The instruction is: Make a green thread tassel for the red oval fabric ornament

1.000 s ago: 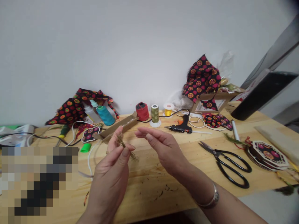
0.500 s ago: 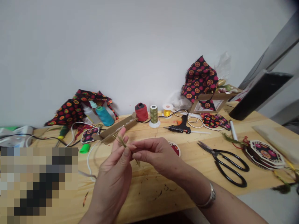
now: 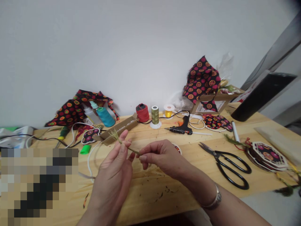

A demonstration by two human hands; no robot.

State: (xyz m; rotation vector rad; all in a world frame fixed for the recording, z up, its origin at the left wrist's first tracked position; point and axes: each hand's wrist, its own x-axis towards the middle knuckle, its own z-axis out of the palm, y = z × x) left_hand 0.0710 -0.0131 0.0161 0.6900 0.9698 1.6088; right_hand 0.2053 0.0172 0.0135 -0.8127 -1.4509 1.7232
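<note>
- One olive-green thread bundle [image 3: 133,151] is stretched between the left hand [image 3: 115,172] and the right hand [image 3: 163,158], above the wooden table [image 3: 194,153].
- By the left hand, the bundle is pinched between thumb and fingers, with its frayed end fanned toward the far left.
- By the right hand, the other end is gripped in closed fingertips (little of that end can be seen).
- Black-handled scissors [image 3: 216,154] are laid to the right.
- Farther off, a glue gun [image 3: 182,127] and an olive thread spool [image 3: 155,116] are placed.
</note>
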